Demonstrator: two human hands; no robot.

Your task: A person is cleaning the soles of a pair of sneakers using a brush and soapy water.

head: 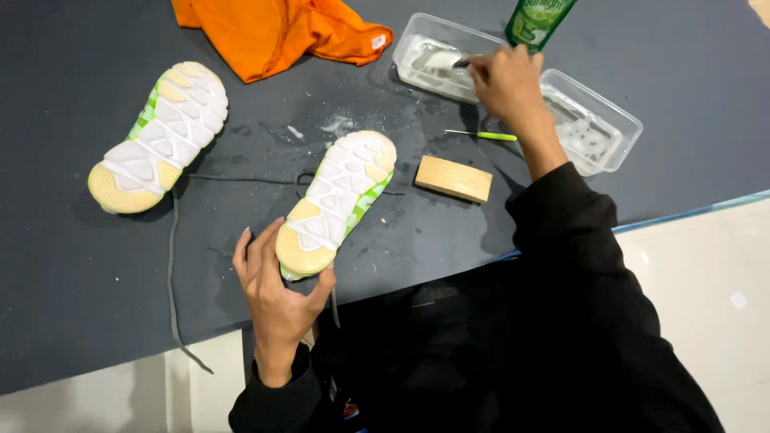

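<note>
My left hand (277, 289) cups the heel of a sneaker (337, 200) lying sole up on the dark table (72, 265), its white and yellow tread facing me. My right hand (507, 80) reaches to the far side and holds a small dark-handled tool, likely a brush, whose tip sits in a clear plastic tray (437, 58) of whitish foamy liquid. The second sneaker (160, 136) lies sole up at the left, untouched.
A second clear tray (597, 128) stands at the right. A green bottle (536, 20) is behind my right hand. A wooden block (453, 178), a thin green-handled tool (485, 135), an orange cloth (277, 32) and grey laces (171, 273) lie around.
</note>
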